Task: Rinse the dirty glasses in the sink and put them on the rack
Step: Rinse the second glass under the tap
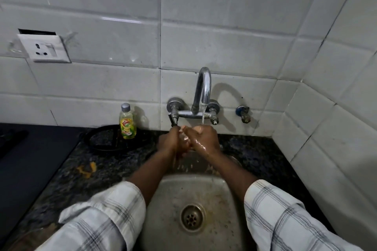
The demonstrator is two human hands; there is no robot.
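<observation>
Left hand (pixel 173 140) and right hand (pixel 204 138) press together, wet, holding nothing, under the faucet (pixel 203 89) stream above the steel sink (pixel 163 206); dish-soap bottle (pixel 127 122) stands on the counter (pixel 81 169).

Looks like a small home kitchen corner: stainless steel sink (pixel 191 193) set into a dark speckled granite counter (pixel 255 155), wall-mounted chrome tap (pixel 202 91) running water, glossy white tiles (pixel 224 47) behind, a Vim dish soap bottle (pixel 127 122), and a wall socket (pixel 43 48) at left.
</observation>
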